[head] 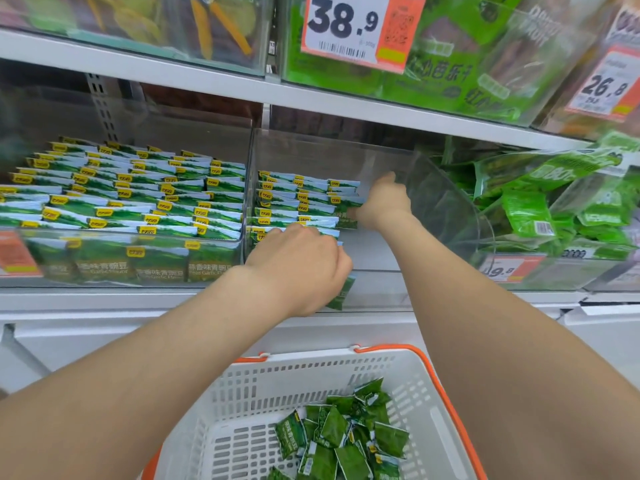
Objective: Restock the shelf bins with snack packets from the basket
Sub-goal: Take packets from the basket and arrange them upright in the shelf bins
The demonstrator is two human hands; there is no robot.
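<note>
The shelf (207,81) ran from nine to three o'clock. The basket (311,372) sat at six, with loose snack packets (346,434) heaped inside. The clear bin (398,161) at centre held rows (294,199) only on its nine-o'clock side. The left hand (298,268) was curled round a packet (341,292) at the bin's front lip. The right hand (384,202) touched the rows' end, but its grip could not be made out. With bare floor at three o'clock, the upright rows could topple if left unsupported.
</note>
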